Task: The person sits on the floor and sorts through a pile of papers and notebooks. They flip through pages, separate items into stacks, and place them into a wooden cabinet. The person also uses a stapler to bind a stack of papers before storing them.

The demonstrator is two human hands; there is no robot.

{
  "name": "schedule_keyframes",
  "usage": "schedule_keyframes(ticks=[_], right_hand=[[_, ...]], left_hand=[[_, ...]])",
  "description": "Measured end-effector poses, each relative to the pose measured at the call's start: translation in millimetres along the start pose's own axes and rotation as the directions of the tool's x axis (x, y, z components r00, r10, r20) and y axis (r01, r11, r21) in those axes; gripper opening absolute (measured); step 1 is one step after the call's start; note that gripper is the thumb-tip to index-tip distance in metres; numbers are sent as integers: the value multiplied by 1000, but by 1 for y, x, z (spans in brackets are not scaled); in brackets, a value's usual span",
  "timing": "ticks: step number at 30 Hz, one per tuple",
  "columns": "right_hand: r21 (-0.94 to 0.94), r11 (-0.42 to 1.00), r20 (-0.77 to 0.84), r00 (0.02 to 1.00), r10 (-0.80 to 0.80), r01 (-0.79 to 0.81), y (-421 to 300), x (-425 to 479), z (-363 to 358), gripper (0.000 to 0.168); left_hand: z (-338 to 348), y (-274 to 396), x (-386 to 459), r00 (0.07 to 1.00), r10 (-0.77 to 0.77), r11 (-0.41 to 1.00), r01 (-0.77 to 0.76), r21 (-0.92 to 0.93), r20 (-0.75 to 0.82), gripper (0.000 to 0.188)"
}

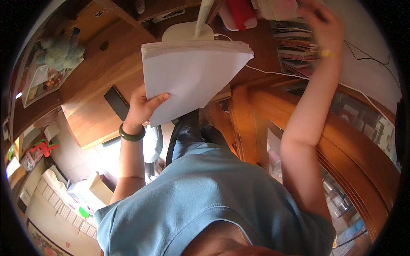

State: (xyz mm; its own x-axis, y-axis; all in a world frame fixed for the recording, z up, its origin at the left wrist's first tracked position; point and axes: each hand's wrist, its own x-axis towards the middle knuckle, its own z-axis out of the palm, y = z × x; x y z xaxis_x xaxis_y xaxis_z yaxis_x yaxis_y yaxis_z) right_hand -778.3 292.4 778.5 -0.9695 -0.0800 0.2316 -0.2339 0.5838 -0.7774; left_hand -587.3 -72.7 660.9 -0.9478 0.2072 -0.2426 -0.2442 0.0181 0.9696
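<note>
My left hand [142, 107] grips the lower left edge of a thick stack of white paper [189, 80], its thumb on top. The stack is tilted in front of me, over the wooden desk. At the upper right my right hand [320, 20] is raised and blurred, near a pale container with something pink [282, 8] by the wall. Whether its fingers hold anything cannot be told. Below that hand stands a row of books and papers [296, 48]. The round base of a white lamp [189, 30] is just behind the stack.
A black phone-like object [116, 104] lies on the wooden desktop [86, 118] at left. A plush toy [61, 52] sits on the upper left. A white cable [272, 73] runs right from the lamp, past a glass-fronted wooden cabinet [272, 105]. A red item [238, 14] lies behind.
</note>
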Motion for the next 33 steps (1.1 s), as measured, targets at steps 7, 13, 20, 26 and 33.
schedule_keyframes(ticks=[7,13,20,26,33], right_hand=[[-171,840,201,853,-483,516,-81,-96,53,43],[-169,770,174,787,-592,616,-86,-113,56,41],[-208,728,220,757,-615,653,-86,-116,46,44],[171,966,162,961,-223,196,-57,-122,36,47],[693,387,649,760,31,-608,13,-201,74,62]], left_hand=[[-4,20,-21,984,176,887,-149,436,-21,15],[5,27,-30,975,221,853,-182,490,-24,17],[-5,28,-35,954,243,842,-298,449,178,16],[-7,13,-34,970,205,896,-238,375,128,17],[-5,-37,-47,995,-101,970,98,-224,-5,19]])
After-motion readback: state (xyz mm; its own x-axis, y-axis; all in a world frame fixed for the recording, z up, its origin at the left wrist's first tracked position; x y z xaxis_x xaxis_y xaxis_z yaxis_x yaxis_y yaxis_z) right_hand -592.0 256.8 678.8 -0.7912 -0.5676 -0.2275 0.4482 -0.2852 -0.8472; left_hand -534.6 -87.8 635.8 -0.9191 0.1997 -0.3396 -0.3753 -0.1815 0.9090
